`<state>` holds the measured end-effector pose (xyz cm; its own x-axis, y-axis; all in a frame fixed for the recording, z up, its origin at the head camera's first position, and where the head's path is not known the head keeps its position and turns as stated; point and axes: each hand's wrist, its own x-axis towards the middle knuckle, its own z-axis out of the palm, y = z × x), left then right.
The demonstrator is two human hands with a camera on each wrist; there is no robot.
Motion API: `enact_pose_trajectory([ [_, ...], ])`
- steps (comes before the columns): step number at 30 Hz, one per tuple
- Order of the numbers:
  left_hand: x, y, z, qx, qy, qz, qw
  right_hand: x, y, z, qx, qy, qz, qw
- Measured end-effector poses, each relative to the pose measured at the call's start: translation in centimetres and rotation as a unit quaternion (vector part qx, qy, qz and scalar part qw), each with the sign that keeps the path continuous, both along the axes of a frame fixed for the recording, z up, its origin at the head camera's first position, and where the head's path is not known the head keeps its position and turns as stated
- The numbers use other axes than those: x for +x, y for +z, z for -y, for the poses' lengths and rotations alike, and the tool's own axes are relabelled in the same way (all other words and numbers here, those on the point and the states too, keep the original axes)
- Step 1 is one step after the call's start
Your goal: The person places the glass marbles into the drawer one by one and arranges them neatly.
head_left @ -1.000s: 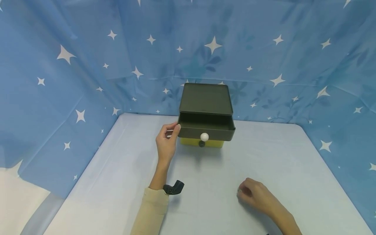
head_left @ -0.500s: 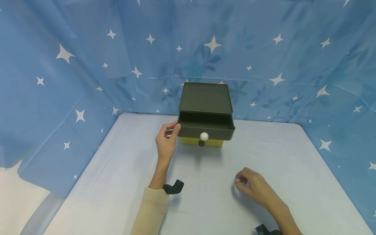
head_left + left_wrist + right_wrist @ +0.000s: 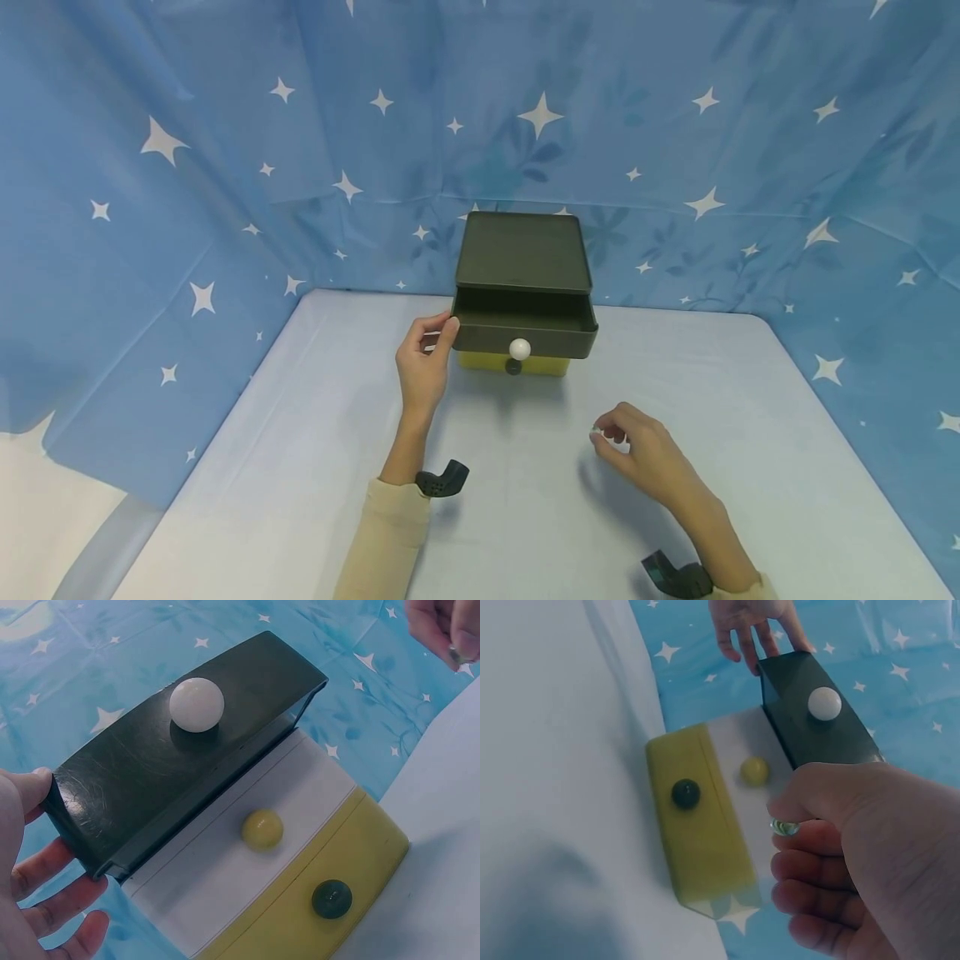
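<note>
A small desktop drawer cabinet (image 3: 525, 250) stands at the table's far side, its dark green top drawer (image 3: 180, 742) pulled out. My left hand (image 3: 423, 367) holds that drawer's left front corner, thumb at the front edge and fingers at the side. Inside the drawer, the visible floor is bare and dark. Between thumb and forefinger, my right hand (image 3: 645, 454) pinches a small clear glass marble (image 3: 784, 826) with a green swirl. This hand is above the table, right of the cabinet and nearer to me; most of the marble is covered by the fingertips.
Below the top drawer sit a white drawer (image 3: 225, 855) with a yellow knob and a yellow drawer (image 3: 300, 892) with a dark green knob, both pushed in. The white table (image 3: 510, 500) meets a blue star-patterned cloth (image 3: 375, 150) behind and at the sides.
My right hand has risen from the tabletop and moved forward and slightly left, toward the cabinet, with the marble. My left hand and the drawer have stayed put.
</note>
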<state>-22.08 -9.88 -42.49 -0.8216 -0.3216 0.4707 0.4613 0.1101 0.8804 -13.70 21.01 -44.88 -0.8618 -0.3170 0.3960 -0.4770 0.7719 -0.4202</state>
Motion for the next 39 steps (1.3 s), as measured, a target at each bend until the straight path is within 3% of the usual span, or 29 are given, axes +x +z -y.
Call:
enact_pose_trajectory([
  [11, 0.3, 0.5, -0.1, 0.007, -0.007, 0.015, 0.9998, -1.1, 1.2, 0.6, -0.002, -0.026, -0.006, 0.9996],
  [26, 0.0, 0.1, 0.2, -0.002, -0.002, -0.002, 1.0000, -2.3, 2.2, 1.2, -0.047, -0.045, -0.077, 0.9949],
  [39, 0.0, -0.1, 0.0, -0.006, 0.002, 0.004, 1.0000, -4.1, 4.2, 2.4, -0.118, -0.041, -0.175, 0.9765],
])
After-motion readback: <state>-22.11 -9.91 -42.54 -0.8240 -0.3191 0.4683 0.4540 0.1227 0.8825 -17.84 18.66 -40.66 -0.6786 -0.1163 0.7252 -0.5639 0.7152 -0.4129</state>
